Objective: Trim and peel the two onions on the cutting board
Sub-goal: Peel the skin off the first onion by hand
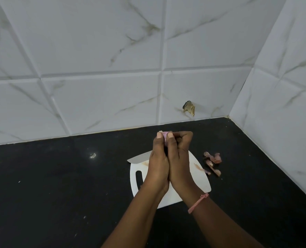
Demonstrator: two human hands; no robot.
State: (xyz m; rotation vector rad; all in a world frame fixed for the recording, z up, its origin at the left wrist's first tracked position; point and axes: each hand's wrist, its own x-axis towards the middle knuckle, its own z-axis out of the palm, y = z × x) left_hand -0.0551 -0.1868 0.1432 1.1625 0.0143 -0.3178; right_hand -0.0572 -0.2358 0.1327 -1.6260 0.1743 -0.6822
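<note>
Two hands work together above the cutting board (168,197), raised off it. Left hand (158,163) and right hand (180,158) are pressed side by side, fingers curled round one small pink onion (164,137); both thumbs pinch its top, and only a sliver of the bulb shows between them. A pink thread band (197,203) sits on the right wrist.

Second onion: not visible; it may lie hidden under the hands, cannot tell.

Board is white, with a handle slot at its 9 o'clock edge. A knife blade (138,157) lies at the board's 11 o'clock, tip toward 9, handle hidden behind the hands. Peel scraps (213,162) lie on the black worktop (59,185) at the board's 2 o'clock, one strip touching the board edge. Beyond, at 12 o'clock, white marble-pattern wall tiles (98,59) with a chipped hole (189,107).

Handling, judged: bulb is light, firm, likely slick once bared; skin is thin, tears easily. Best hold is round the belly with one hand, the other nipping loose skin at the trimmed end.
</note>
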